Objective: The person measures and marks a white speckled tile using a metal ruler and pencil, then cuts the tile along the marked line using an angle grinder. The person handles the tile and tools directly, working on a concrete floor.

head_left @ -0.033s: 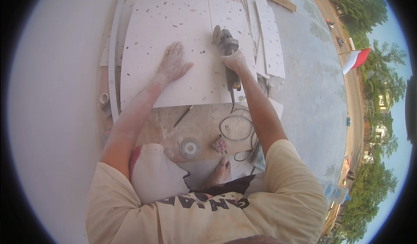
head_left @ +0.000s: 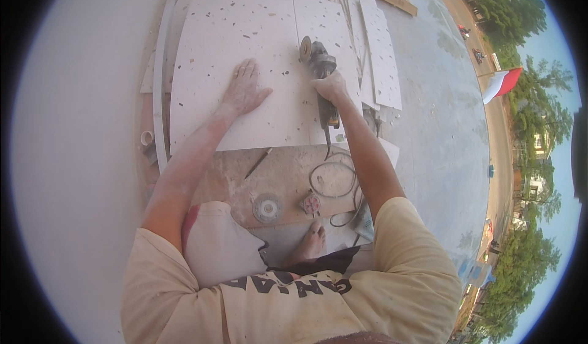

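Note:
A large white tile [head_left: 202, 81] with scattered dark flecks lies flat in front of me, and a straight line runs down its right part. My left hand [head_left: 246, 88] rests palm down on it, fingers stretched out and dusty. My right hand [head_left: 332, 88] is wrapped round the body of an angle grinder [head_left: 323, 64], just right of that line. The grinder's disc [head_left: 305, 49] points away from me, beside the line. From its rear end a dark cable [head_left: 328, 141] runs down over the tile's near edge.
More speckled tile pieces [head_left: 383, 50] lie on the right, and a long pale strip [head_left: 160, 74] on the left. Nearer me are a pencil-like stick [head_left: 258, 163], a round disc [head_left: 267, 209], a small reddish round object [head_left: 310, 204], coiled cable [head_left: 332, 179] and my bare foot [head_left: 311, 243].

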The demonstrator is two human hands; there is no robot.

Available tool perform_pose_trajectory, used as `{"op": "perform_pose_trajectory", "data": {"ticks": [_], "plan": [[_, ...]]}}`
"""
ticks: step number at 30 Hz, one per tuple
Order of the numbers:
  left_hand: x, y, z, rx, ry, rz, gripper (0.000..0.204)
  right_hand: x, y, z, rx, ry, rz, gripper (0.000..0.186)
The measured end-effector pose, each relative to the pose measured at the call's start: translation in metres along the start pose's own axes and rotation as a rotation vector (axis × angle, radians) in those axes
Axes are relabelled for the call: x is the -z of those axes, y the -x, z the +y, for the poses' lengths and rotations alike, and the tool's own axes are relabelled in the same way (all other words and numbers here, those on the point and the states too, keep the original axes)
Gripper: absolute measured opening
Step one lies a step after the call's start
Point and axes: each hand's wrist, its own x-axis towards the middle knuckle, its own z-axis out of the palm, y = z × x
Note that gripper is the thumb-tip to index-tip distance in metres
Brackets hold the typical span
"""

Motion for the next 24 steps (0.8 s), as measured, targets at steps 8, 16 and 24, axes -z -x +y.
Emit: {"op": "perform_pose_trajectory", "data": {"ticks": [8,16,24], "plan": [[0.002,0.009,0.004,-0.015,-0.027,-0.035,0.088,0.004,0.024,0.008,-0.017,0.007,-0.059,0.080],[0.007,0.024,0.011,-0.028,-0.017,-0.051,0.088,0.007,0.049,0.015,-0.044,0.012,-0.059,0.082],[0.012,0.049,0.026,-0.070,0.016,-0.110,0.099,0.011,0.070,0.023,-0.058,-0.003,-0.119,0.084]]}}
